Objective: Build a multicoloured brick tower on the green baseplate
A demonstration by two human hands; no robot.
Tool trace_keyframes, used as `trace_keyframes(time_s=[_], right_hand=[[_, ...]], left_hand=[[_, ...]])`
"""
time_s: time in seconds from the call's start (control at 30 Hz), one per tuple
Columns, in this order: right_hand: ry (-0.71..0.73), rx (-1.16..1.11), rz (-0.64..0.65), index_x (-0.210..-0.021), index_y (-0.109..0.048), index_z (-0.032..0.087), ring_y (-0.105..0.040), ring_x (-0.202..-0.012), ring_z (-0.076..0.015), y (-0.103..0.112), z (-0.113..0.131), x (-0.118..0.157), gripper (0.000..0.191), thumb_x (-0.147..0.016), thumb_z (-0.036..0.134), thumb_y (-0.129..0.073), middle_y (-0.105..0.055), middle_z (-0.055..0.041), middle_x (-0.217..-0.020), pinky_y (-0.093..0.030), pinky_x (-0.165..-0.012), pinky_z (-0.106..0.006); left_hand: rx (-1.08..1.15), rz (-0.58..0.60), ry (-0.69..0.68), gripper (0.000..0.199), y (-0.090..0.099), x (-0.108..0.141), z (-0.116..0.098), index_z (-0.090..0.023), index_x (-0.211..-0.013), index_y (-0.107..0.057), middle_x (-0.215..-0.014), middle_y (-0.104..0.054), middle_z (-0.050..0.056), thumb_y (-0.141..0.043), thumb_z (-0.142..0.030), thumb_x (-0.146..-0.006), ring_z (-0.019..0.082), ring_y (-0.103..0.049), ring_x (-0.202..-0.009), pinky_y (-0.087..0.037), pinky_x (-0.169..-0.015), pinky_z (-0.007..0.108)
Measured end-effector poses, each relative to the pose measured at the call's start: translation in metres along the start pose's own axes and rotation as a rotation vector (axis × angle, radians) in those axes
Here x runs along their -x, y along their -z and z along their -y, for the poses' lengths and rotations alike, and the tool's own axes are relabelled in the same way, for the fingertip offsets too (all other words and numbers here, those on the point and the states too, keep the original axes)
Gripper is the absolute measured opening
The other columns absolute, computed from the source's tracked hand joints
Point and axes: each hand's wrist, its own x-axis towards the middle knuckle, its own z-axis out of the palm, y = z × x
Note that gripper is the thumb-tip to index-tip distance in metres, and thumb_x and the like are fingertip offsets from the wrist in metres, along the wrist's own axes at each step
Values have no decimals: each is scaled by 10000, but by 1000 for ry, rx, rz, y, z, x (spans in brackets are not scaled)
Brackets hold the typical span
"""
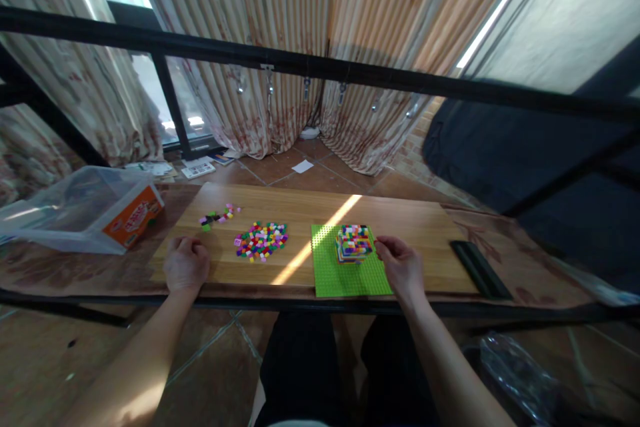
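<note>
1. Resting left hand (186, 263) on the wooden desk (285, 201), fingers curled inward; cannot tell whether enclosing anything.
2. Holding right hand (400, 263) just beside the right side of the multicoloured brick stack (353, 247), thumb and forefinger pressed together; anything between too small to make out.
3. Standing on the green studded baseplate (327, 280): same stack, squarish, many-layered.
4. Spread between left hand and baseplate: loose bricks (263, 241), small, mixed colours.
5. Farther back, leftward: smaller brick cluster (217, 217), pink, black and green included.
6. Beyond desk's left end: clear plastic tub (75, 200), orange label (133, 217).
7. Near desk's right end: long dark tray (480, 269).
</note>
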Motion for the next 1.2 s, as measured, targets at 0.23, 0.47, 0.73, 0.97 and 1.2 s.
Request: trace_keyframes(time_s=[0.23,0.47,0.73,0.97,1.2], right_hand=[[83,218,62,-796,-731,181,-672,-734,-225,-2,9,-22,245,-728,389,-621,-745,-80,-781,-481,-676,-323],[121,371,89,-795,-742,186,-682,-717,-228,-3,13,-26,234,-736,360,-597,-751,-78,-766,-477,-653,-313],[121,359,126,-703,-733,199,-649,-639,-194,-2,14,-36,191,-686,370,-651,-732,-49,-684,-441,-587,-278],[14,153,167,-692,-732,167,-581,-547,-151,-2,-2,-45,316,-612,472,-714,-699,-46,-625,-401,-514,-255],[52,142,166,-670,-722,176,-577,-543,-142,-3,-6,-45,292,-602,461,-723,-691,-22,-601,-396,-512,-248]], left_hand=[[40,-6,-12,247,1,0,0,-121,-867,-686,-1014,-625,159,-455,-193,-818,284,-616,-908,-499,-764,411],[22,8,5,267,2,1,-2,-113,-868,-688,-1027,-622,166,-440,-205,-831,291,-622,-904,-502,-741,409],[56,-8,-7,235,-2,0,1,-121,-857,-684,-1023,-622,163,-464,-185,-808,281,-613,-923,-497,-784,407],[33,1,7,253,0,2,-2,-131,-871,-672,-1057,-612,155,-437,-211,-825,278,-608,-922,-484,-775,394],[-3,26,0,254,3,2,-3,-141,-882,-666,-1045,-612,128,-430,-214,-820,242,-593,-903,-482,-782,357]])
